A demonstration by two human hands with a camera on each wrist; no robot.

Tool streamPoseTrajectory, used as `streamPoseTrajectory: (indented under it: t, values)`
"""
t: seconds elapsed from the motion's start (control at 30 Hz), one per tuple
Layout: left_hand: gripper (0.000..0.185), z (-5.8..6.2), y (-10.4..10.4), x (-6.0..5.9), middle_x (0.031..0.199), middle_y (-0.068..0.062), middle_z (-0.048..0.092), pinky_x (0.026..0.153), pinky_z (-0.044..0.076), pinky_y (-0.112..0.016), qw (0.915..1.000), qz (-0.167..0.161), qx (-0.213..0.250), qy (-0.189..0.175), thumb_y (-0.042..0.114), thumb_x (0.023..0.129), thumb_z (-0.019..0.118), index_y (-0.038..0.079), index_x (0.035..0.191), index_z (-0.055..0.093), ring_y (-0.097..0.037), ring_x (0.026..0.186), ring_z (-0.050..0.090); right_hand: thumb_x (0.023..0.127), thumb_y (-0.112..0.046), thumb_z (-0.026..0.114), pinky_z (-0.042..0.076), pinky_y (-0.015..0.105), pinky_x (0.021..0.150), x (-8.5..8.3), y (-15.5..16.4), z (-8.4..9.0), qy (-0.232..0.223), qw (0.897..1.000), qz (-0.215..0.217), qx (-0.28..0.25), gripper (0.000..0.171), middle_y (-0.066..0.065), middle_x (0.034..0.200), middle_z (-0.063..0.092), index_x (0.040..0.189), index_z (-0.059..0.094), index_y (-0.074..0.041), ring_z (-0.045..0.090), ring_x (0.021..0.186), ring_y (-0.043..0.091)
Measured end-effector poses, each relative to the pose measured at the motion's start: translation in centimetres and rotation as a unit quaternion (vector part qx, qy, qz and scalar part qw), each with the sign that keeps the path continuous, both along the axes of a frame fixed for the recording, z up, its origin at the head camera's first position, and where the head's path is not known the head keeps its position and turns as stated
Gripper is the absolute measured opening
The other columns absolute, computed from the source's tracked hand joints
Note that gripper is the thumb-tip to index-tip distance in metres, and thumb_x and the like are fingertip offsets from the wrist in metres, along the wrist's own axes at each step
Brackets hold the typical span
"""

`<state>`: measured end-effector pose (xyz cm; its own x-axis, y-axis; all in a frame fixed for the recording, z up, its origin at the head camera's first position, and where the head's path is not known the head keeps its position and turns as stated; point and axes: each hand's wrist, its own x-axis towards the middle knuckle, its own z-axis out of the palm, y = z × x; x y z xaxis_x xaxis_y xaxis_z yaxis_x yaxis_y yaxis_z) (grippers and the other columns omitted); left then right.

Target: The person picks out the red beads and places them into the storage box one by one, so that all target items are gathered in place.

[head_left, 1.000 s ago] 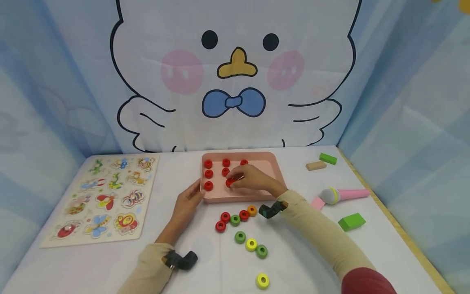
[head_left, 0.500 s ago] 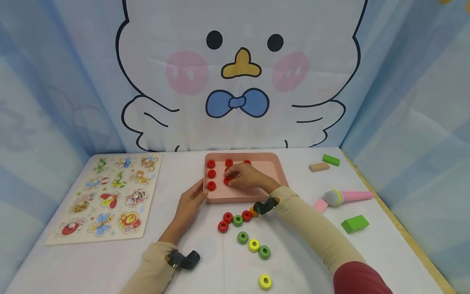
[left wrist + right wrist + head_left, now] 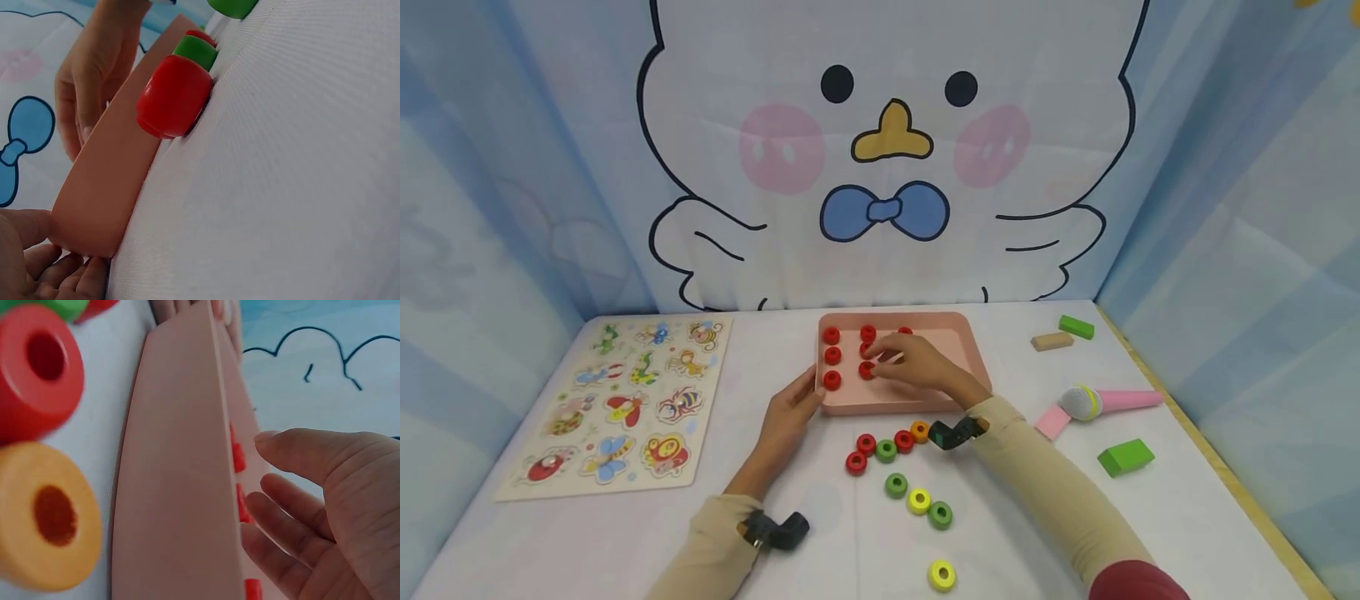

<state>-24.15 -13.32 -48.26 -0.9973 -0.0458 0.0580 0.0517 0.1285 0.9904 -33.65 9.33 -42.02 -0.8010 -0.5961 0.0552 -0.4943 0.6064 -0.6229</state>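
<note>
In the head view a pink tray (image 3: 902,409) carries rows of red ring-shaped beads, with three standing down its left side. My left hand (image 3: 786,421) grips the tray's left front corner, the thumb on the rim and the fingers bent against the outer wall in the left wrist view. Over the tray is my right hand (image 3: 917,364), thumb and fingers spread apart with nothing between them in the right wrist view. Right at its fingertips stands a red bead (image 3: 867,370) in the second row, and another red bead behind it is partly covered by the fingers.
Before the tray lie loose red, green, yellow and orange beads (image 3: 920,431). An insect picture board (image 3: 602,408) lies at left. A pink toy microphone (image 3: 1108,402), a green block (image 3: 1125,457), a small green block (image 3: 1077,326) and a wooden block (image 3: 1052,341) lie at right.
My right hand has set the red bead down in the second row, let go of it and drawn slightly right, its fingers parting. The left hand stays on the tray.
</note>
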Motion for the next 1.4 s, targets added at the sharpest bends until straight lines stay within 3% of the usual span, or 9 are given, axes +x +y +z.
streamPoseTrajectory:
  t: [0.13, 0.3, 0.53, 0.73, 0.93, 1.23, 1.33, 1.4]
  values:
    - [0.054, 0.0, 0.1, 0.2, 0.152, -0.006, 0.04, 0.11, 0.035, -0.036, 1.0, 0.002, -0.004, -0.002, 0.023, 0.101, 0.056, 0.01, 0.151, 0.039, -0.02, 0.141, 0.034, 0.093, -0.019, 0.07, 0.052, 0.032, 0.093, 1.8, 1.6, 0.1, 0.017, 1.0, 0.008, -0.025, 0.033, 0.002, 0.119, 0.065, 0.124, 0.067, -0.011, 0.061, 0.107, 0.017]
    - [0.054, 0.0, 0.1, 0.1, 0.153, -0.004, 0.04, 0.11, 0.036, -0.035, 0.9998, 0.004, -0.013, -0.012, 0.025, 0.101, 0.056, 0.013, 0.152, 0.039, -0.018, 0.14, 0.035, 0.093, -0.014, 0.069, 0.053, 0.034, 0.093, 4.5, 3.3, 0.0, 0.022, 0.995, 0.024, -0.093, 0.028, 0.006, 0.118, 0.066, 0.12, 0.067, -0.006, 0.063, 0.107, 0.018]
    - [0.054, -0.3, -0.2, 0.0, 0.153, -0.006, 0.04, 0.109, 0.037, -0.036, 0.9999, -0.001, -0.014, -0.008, 0.023, 0.102, 0.055, 0.011, 0.152, 0.039, -0.02, 0.14, 0.035, 0.093, -0.008, 0.068, 0.054, 0.031, 0.091, 8.1, 4.0, -0.9, -0.011, 0.983, 0.083, -0.166, 0.026, 0.009, 0.113, 0.067, 0.118, 0.067, -0.003, 0.064, 0.104, 0.02]
    - [0.055, -0.3, -0.1, 0.2, 0.153, -0.002, 0.039, 0.11, 0.036, -0.034, 0.9996, 0.002, -0.018, -0.02, 0.027, 0.101, 0.055, 0.014, 0.152, 0.038, -0.017, 0.141, 0.034, 0.093, -0.002, 0.066, 0.053, 0.04, 0.093, 9.2, 4.0, -2.7, -0.045, 0.974, 0.123, -0.185, 0.029, 0.016, 0.119, 0.064, 0.121, 0.063, 0.001, 0.063, 0.107, 0.028]
    - [0.056, -0.3, 0.2, 0.3, 0.154, -0.003, 0.039, 0.11, 0.036, -0.034, 0.9997, -0.006, -0.007, -0.021, 0.026, 0.101, 0.056, 0.013, 0.152, 0.038, -0.018, 0.141, 0.033, 0.092, -0.006, 0.069, 0.052, 0.035, 0.095, 9.5, 4.5, -3.7, -0.028, 0.978, 0.126, -0.166, 0.032, 0.012, 0.12, 0.063, 0.123, 0.063, -0.001, 0.061, 0.106, 0.026]
    - [0.055, 0.1, 0.1, -0.1, 0.152, -0.001, 0.041, 0.11, 0.036, -0.036, 0.9991, -0.001, -0.036, -0.021, 0.029, 0.101, 0.056, 0.016, 0.152, 0.039, -0.016, 0.14, 0.034, 0.088, -0.008, 0.074, 0.052, 0.028, 0.075, 10.1, 6.5, -3.6, 0.049, 0.99, 0.061, -0.113, 0.032, -0.003, 0.12, 0.062, 0.119, 0.067, -0.01, 0.057, 0.089, 0.019]
    - [0.055, 0.3, 0.0, -0.1, 0.153, 0.0, 0.04, 0.11, 0.037, -0.036, 0.999, -0.001, -0.036, -0.025, 0.029, 0.101, 0.056, 0.017, 0.152, 0.039, -0.016, 0.14, 0.034, 0.087, -0.007, 0.074, 0.051, 0.029, 0.076, 10.3, 7.1, -3.7, 0.074, 0.992, 0.047, -0.095, 0.032, -0.002, 0.122, 0.062, 0.118, 0.068, -0.009, 0.056, 0.092, 0.018]
    - [0.055, 0.4, 0.0, -0.1, 0.153, -0.001, 0.039, 0.109, 0.038, -0.035, 0.9992, -0.001, -0.032, -0.025, 0.029, 0.102, 0.055, 0.016, 0.152, 0.038, -0.016, 0.14, 0.034, 0.086, -0.006, 0.075, 0.051, 0.031, 0.084, 10.5, 7.4, -3.7, 0.096, 0.992, 0.04, -0.077, 0.032, 0.0, 0.121, 0.062, 0.117, 0.068, -0.009, 0.057, 0.099, 0.018]
